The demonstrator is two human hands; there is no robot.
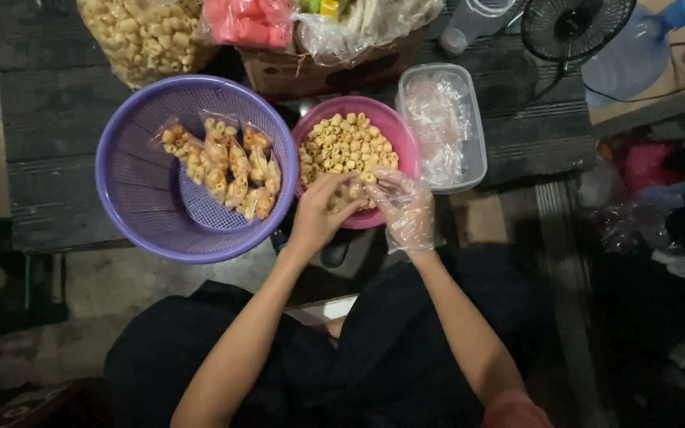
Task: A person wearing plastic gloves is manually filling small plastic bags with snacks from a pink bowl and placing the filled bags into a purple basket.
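A: As we look down from the head camera, we see the left hand, bare, at the near rim of the pink bowl, its fingers curled together around a small clear bag that is mostly hidden.

B: And the right hand?

A: It wears a clear plastic glove, likely to keep the food clean; its fingers are bent and gathered over the ring-shaped snacks that fill the bowl, just beside the left hand. We cannot tell whether they pinch any pieces.

B: Why the purple basket at the left?

A: We judge it a collecting place: filled snack packets lie in it, touching one another. Both stand on the dark table, with a clear tub of plastic bags within the gloved hand's reach.
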